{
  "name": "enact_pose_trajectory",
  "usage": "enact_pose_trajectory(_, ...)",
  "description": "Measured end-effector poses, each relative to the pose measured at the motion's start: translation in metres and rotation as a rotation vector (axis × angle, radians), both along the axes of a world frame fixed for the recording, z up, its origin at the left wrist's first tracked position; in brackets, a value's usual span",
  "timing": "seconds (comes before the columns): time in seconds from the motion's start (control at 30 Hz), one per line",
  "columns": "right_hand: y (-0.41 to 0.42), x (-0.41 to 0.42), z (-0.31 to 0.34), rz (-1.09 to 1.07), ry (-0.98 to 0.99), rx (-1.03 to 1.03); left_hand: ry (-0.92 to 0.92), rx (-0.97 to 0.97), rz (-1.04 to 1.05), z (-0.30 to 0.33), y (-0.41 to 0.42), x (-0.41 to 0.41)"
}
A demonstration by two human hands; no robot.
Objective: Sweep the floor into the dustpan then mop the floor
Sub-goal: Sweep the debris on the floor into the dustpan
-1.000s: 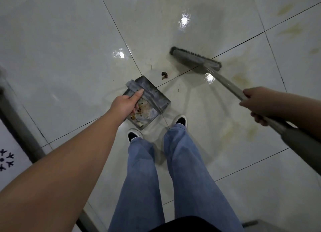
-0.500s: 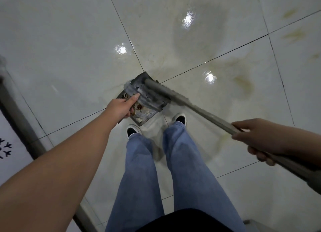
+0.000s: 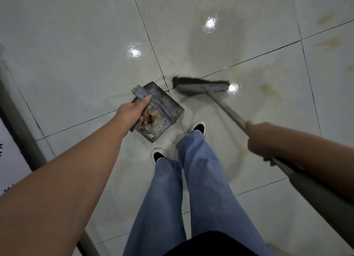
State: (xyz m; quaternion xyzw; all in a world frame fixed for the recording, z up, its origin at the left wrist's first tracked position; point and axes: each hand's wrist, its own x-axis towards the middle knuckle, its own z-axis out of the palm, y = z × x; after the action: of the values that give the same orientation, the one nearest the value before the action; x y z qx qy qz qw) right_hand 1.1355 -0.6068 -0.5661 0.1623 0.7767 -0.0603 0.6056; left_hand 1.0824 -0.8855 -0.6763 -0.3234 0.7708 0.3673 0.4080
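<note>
A grey metal dustpan [image 3: 168, 107] rests on the glossy white tile floor just ahead of my feet, with brown scraps and pale debris inside it. My left hand [image 3: 132, 114] grips its flat strap handle. The broom head [image 3: 201, 86], dark-bristled, lies on the floor just right of the dustpan's far corner, a small gap between them. Its grey handle [image 3: 228, 112] runs back to my right hand [image 3: 262, 138], which is closed around it.
Yellowish stains [image 3: 270, 89] mark the tiles to the right and far right. A dark metal rail [image 3: 21, 125] runs along the left, with a white patterned mat [image 3: 9, 159] beyond it. My legs in blue jeans [image 3: 191, 188] and black-and-white shoes stand close behind the dustpan.
The broom head swept from the far right into the dustpan half a second ago, and has now drawn back out to the floor beside the pan's far corner. The small brown scrap is gone from the floor.
</note>
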Motion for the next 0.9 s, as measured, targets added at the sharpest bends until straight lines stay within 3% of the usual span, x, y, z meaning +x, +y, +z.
enact_pose_trajectory(0.07, -0.017, 0.019, -0.001, 0.075, -0.035, -0.068, -0.002, 0.002, 0.006, 0.0, -0.01, 0.005)
enact_pose_trajectory(0.27, -0.046, 0.052, 0.034, -0.288, -0.071, -0.155, -0.006, 0.008, -0.044, 0.008, -0.041, 0.036)
enact_pose_trajectory(0.43, -0.043, 0.069, 0.064, -0.369, 0.033, -0.08, 0.033, -0.015, -0.036, 0.015, -0.065, 0.049)
enact_pose_trajectory(0.6, -0.036, 0.033, 0.036, -0.434, 0.197, 0.003, -0.02, -0.039, -0.029, 0.009, -0.082, 0.059)
enact_pose_trajectory(0.77, -0.047, 0.006, -0.005, -0.267, 0.237, 0.076, 0.004, -0.027, -0.022, 0.001, -0.08, 0.054)
enact_pose_trajectory(0.9, -0.076, 0.027, -0.011, -0.149, 0.024, 0.041, 0.008, -0.013, 0.001, 0.002, -0.075, 0.053)
